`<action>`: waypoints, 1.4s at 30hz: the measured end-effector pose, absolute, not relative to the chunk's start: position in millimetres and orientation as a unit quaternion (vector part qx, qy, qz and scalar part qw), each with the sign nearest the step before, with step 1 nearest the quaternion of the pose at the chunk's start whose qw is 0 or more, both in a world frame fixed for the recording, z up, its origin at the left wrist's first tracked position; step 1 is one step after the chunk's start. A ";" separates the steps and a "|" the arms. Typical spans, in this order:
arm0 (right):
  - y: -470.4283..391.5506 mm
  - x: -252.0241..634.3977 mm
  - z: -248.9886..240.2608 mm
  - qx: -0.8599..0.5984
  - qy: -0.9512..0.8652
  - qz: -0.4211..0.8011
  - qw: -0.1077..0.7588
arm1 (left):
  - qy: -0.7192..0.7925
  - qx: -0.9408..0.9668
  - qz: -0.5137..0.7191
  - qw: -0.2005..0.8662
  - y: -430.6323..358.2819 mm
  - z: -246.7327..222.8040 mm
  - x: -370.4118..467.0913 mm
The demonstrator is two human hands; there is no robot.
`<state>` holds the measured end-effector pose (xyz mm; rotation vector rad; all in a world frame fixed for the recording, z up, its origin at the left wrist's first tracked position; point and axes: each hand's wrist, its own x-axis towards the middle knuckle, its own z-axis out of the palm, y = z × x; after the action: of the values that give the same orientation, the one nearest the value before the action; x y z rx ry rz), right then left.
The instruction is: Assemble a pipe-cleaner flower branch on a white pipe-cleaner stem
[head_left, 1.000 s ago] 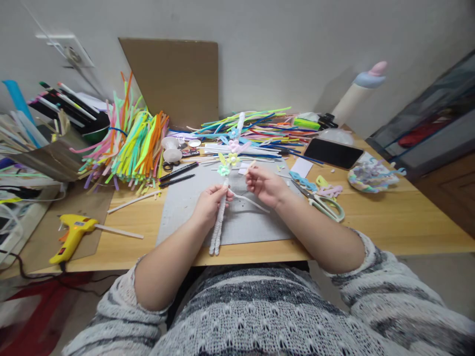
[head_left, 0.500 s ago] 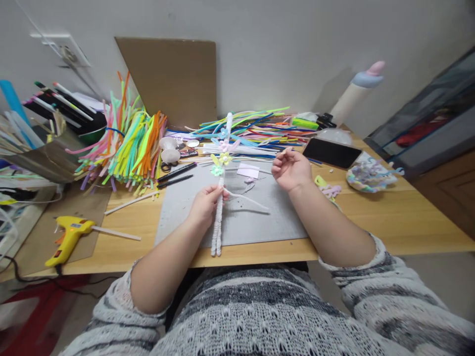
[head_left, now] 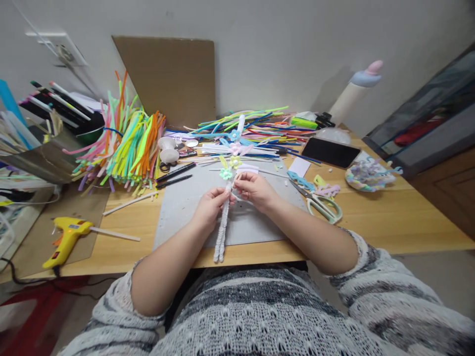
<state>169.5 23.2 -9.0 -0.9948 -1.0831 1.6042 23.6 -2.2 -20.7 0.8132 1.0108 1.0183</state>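
A white, wrapped pipe-cleaner stem [head_left: 223, 232] stands tilted over the grey mat [head_left: 178, 212]. Blue, pink, yellow and mint flowers [head_left: 226, 173] line its upper part. Thumb and fingers of my left hand [head_left: 212, 208] are closed round the stem below the mint flower. My right hand [head_left: 258, 192] is pinched against the stem just above the left fingertips; what lies in the pinch is too small and covered to name. A loose white pipe cleaner [head_left: 243, 198] runs from the stem, partly hidden behind the right hand.
Scissors [head_left: 321, 205] lie beside my right forearm, with pastel pieces [head_left: 326, 190] near them. A phone [head_left: 331, 152] and a decorated bowl [head_left: 371, 174] are at the right. Pipe-cleaner bundles [head_left: 135, 148] stand at the left, behind a yellow glue gun [head_left: 69, 237].
My right hand has come left and down from above the mat's right side to the stem, uncovering the scissors. The stem's top has leaned right; my left hand keeps its hold.
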 end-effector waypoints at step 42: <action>22.8 170.6 -18.7 -0.363 -0.487 0.613 0.504 | 0.401 0.361 0.437 0.720 -3.1 -21.3 26.1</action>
<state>170.6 22.8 -18.7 -0.8774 -1.1758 1.4802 26.1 -3.1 -21.3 0.7974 0.8860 0.9648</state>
